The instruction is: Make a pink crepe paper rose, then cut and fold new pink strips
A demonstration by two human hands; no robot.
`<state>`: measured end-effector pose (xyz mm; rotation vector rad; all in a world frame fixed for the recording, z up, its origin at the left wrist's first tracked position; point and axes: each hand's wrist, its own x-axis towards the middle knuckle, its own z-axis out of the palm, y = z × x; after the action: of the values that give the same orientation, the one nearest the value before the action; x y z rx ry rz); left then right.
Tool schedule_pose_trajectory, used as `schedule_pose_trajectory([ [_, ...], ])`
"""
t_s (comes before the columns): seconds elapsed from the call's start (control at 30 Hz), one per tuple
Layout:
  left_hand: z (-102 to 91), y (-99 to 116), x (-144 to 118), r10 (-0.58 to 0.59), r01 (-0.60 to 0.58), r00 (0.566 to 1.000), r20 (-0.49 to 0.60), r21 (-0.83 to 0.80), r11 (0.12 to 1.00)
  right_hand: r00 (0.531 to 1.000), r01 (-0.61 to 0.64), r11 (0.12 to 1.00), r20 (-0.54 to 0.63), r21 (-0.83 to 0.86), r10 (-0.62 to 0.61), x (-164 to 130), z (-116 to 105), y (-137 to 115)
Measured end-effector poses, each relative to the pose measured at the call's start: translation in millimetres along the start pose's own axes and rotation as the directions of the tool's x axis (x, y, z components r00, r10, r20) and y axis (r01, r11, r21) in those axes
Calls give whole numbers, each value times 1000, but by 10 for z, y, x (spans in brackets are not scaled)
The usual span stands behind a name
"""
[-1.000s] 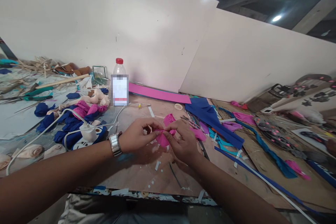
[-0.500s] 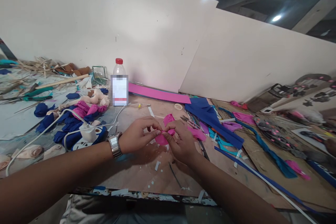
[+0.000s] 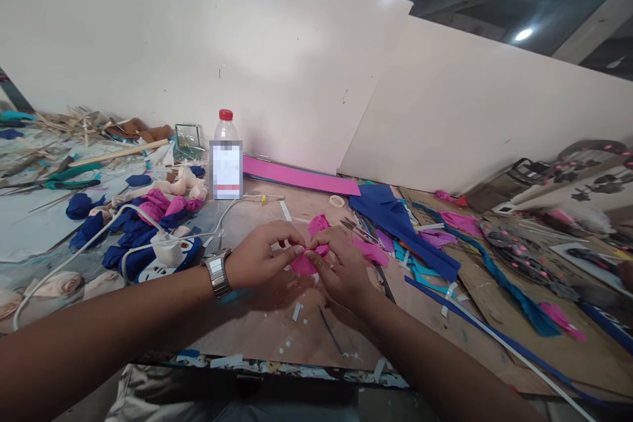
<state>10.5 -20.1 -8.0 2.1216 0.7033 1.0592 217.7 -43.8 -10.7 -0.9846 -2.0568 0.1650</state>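
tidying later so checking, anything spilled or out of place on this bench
Nothing spilled; the bottle stands upright and capped. Small white scraps litter the table below both hands, which pinch a pink piece. A white cable trails through the blue fabric pile.

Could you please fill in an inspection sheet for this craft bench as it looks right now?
Surface: brown board worktop, littered with small white scraps.
Job's things: pink piece pinched between both hands.
Clutter: blue and pink fabric bundles, blue sheet, pink sheet, capped bottle, tape roll.
Grippers: left hand and right hand both grip the pink piece; watch on the left wrist.
Cables: white cable runs to a plug block.
Surroundings: white wall panels behind.
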Motion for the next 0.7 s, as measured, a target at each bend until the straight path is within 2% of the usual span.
schedule_pose_trajectory([
  [0.2, 2, -25, 6, -56, 58, 998, 33, -66, 996, 997, 66, 998, -32, -10, -66, 27, -10, -26],
  [0.4, 11, -38, 3, 15, -12, 999, 33, -86, 996, 996, 82, 997, -45, 0, -82, 23, -24, -44],
  [0.7, 21, -54, 3, -8, 16, 998, 61, -132, 991, 995, 77, 997, -60, 16, -76, 5, -9, -25],
])
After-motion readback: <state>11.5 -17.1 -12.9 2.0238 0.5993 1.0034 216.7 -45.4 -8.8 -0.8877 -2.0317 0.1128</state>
